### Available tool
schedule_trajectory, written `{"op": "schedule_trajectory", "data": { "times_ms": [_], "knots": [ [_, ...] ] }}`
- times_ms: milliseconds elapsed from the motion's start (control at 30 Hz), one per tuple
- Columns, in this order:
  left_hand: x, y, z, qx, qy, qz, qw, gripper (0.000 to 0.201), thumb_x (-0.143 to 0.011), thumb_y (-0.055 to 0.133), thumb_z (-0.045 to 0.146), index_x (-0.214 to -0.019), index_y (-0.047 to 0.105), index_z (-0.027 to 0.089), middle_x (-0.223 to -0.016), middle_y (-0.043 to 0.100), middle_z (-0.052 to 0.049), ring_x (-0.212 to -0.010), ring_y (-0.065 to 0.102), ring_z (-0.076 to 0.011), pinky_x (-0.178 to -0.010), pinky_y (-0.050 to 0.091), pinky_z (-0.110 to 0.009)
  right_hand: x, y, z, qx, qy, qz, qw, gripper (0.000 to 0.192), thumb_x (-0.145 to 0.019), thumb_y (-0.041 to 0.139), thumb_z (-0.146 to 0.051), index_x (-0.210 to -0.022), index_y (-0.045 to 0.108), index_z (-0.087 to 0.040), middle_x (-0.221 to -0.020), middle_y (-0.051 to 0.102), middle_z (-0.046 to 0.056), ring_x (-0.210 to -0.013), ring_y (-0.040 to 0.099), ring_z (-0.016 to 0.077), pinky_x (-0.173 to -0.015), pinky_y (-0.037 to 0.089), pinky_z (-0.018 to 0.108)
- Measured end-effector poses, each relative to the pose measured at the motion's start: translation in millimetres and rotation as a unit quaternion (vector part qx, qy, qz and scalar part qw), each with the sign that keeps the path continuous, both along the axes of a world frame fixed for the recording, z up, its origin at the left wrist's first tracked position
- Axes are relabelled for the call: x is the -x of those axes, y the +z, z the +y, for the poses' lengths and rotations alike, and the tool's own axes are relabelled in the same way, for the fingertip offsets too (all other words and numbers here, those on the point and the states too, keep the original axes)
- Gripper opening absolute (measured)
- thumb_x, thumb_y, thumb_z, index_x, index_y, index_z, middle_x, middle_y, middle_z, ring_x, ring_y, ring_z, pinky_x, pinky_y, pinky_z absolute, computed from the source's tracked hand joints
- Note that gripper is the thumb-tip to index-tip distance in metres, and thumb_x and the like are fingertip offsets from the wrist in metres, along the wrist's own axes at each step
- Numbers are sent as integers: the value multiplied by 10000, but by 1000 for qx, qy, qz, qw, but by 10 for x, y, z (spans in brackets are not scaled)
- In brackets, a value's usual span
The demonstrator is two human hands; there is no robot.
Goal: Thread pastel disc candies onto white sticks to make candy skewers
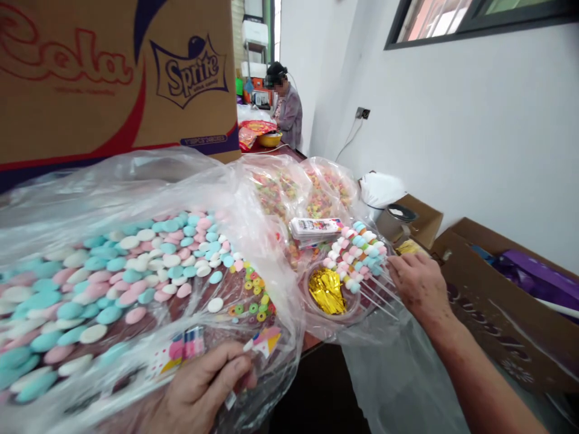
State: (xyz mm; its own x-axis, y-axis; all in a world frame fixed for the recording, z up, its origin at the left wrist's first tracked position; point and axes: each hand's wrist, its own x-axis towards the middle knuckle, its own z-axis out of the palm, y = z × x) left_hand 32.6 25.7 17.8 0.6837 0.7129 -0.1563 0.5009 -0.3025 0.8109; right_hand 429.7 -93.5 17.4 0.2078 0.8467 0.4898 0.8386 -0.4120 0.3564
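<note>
The candy bag (pixel 113 265), a wide clear plastic sack of pink, blue and white discs, spreads just above and to the left of the left hand (pixel 203 386). That hand's fingers are curled shut, pinching a small printed card (pixel 265 340) against the bag's near edge. Behind stands a cardboard box (pixel 117 72) with soda logos. The candy skewers (pixel 357 256), a bundle of pastel pieces on thin sticks, lie just left of the right hand (pixel 418 283), whose fingers are closed around the stick ends. Below the skewers sits a gold foil wad (pixel 326 291).
</note>
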Motion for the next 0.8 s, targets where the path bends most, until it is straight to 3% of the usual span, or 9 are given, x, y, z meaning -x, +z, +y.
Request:
{"op": "schedule_trajectory", "data": {
  "times_ms": [267, 367, 433, 467, 633, 800],
  "knots": [
    [-7, 30, -1, 59, 30, -51, 997, 365, -938, 488, 412, -700, 690, 223, -696, 709, 19, -677, 627, -143, -649, 442, -202, -76, -8, 50, -11, 37, -39, 999, 292, -958, 458, -249, -785, 680, -171, -696, 566, 66, -728, 467, 215, -666, 319, 329],
    [8, 51, -15, 76, 40, -74, 994, 342, -931, 503, 376, -695, 683, 207, -692, 699, 12, -670, 610, -141, -643, 436, -208, -18, 128, -22, -123, 80, -22, 989, 324, -974, 451, -297, -802, 694, -170, -701, 596, 56, -687, 510, 199, -637, 369, 318],
    [18, 57, -10, 91, 45, -92, 991, 310, -926, 514, 357, -717, 680, 199, -696, 700, 8, -659, 600, -138, -625, 430, -211, 106, 249, -60, -215, 120, 17, 969, 288, -969, 485, -339, -909, 703, -160, -818, 659, 74, -759, 577, 213, -680, 437, 323],
    [24, 54, -4, 98, 46, -101, 989, 299, -925, 519, 352, -727, 678, 196, -696, 700, 7, -655, 594, -137, -622, 427, -213, 198, 311, -70, -223, 155, 53, 961, 258, -962, 509, -341, -969, 696, -164, -873, 671, 77, -796, 601, 218, -713, 461, 328],
    [61, 19, 17, 123, 26, -133, 983, 305, -936, 534, 352, -728, 679, 184, -697, 696, 1, -665, 570, -133, -642, 416, -224, 743, 504, 8, -110, 365, 186, 906, 190, -951, 534, -223, -1097, 654, -246, -883, 660, 47, -787, 582, 199, -775, 462, 359],
    [106, 28, -3, 174, 11, -155, 972, 307, -945, 545, 351, -734, 681, 175, -703, 703, -1, -646, 536, -122, -625, 389, -226, 946, 449, 135, -72, 418, 212, 880, 225, -940, 535, -181, -1103, 675, -248, -858, 685, 50, -795, 562, 210, -726, 432, 368]
  ]
}}
